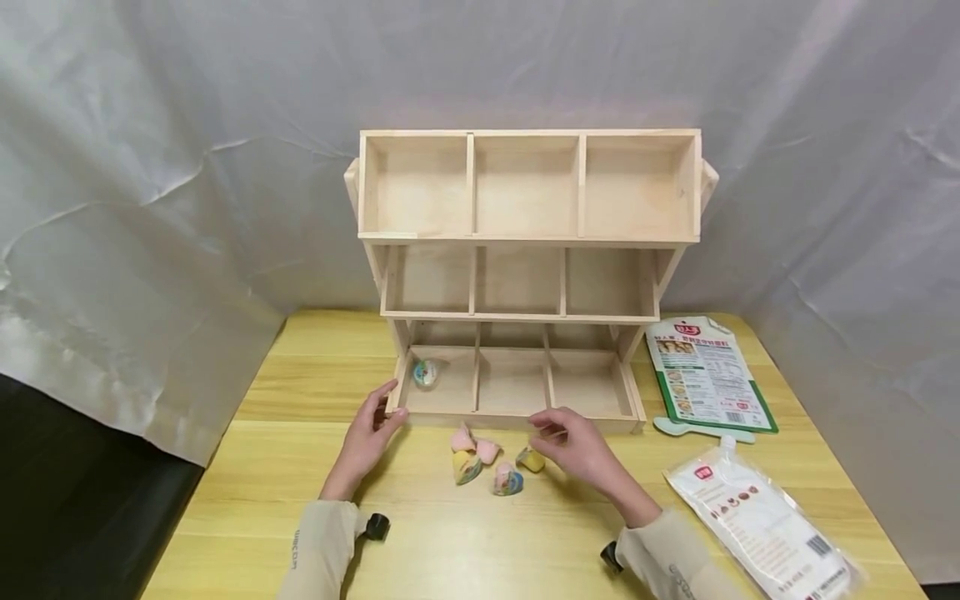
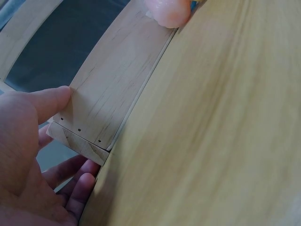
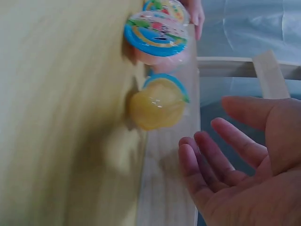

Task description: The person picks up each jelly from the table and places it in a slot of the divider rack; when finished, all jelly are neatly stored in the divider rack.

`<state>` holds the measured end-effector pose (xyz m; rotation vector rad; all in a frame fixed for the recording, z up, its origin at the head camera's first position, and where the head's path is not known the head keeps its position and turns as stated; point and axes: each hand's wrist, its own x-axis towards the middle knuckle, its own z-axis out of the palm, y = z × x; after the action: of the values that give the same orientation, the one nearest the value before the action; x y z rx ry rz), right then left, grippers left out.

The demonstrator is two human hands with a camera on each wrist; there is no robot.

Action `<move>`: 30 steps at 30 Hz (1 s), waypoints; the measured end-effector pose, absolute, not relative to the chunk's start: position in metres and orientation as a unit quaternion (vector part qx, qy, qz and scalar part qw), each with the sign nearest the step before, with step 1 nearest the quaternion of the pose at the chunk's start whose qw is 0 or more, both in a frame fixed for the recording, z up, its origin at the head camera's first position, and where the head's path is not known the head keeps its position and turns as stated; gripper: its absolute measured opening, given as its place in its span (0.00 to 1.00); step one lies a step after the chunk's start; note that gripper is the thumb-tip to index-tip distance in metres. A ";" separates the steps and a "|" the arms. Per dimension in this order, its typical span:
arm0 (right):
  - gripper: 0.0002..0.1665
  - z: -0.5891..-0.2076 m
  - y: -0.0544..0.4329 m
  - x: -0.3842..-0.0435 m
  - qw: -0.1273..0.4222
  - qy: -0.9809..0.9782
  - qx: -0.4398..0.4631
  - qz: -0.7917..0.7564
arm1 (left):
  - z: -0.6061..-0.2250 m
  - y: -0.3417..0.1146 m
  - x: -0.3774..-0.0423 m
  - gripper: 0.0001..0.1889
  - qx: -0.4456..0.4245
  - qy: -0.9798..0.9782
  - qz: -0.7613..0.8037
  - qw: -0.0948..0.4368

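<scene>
A three-tier wooden rack [image 1: 528, 237] stands at the back of the table. My left hand [image 1: 369, 437] holds the front left corner of its bottom tier, thumb on the front board [image 2: 110, 80] and fingers round the side. My right hand [image 1: 573, 446], fingers loosely bent and holding nothing, hovers beside a yellow jelly cup [image 1: 532, 460]. Several more jelly cups lie before the rack, among them a pink one [image 1: 507, 480] and another yellow one [image 1: 467, 468]. In the bottom left compartment sits a jelly cup [image 1: 426, 374] with its printed lid showing.
To the right of the rack lies a white and green printed pouch [image 1: 708, 371], with a pale blue-green spoon [image 1: 701, 430] at its lower edge. A clear spouted pouch [image 1: 765, 525] lies nearer the front right. Grey sheeting [image 1: 187, 167] hangs behind and beside the table.
</scene>
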<state>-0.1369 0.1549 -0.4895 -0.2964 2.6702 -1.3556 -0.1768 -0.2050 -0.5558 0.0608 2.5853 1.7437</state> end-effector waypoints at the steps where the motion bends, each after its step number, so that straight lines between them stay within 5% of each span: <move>1: 0.17 -0.492 0.154 -0.137 0.072 0.885 -0.089 -0.451 | -0.553 -0.204 -0.176 0.32 0.017 0.828 0.561 0.014; 8: 0.19 -0.505 0.150 -0.136 0.076 0.892 -0.081 -0.439 | -0.522 -0.198 -0.165 0.33 0.020 0.822 0.568 0.028; 30: 0.20 -0.514 0.141 -0.137 0.093 0.892 -0.053 -0.439 | -0.520 -0.197 -0.162 0.32 0.016 0.824 0.566 0.023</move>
<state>-0.1374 0.1407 -0.5141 -0.1562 2.6467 -1.3037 -0.1624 -0.1968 -0.5196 0.0498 2.5507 1.7527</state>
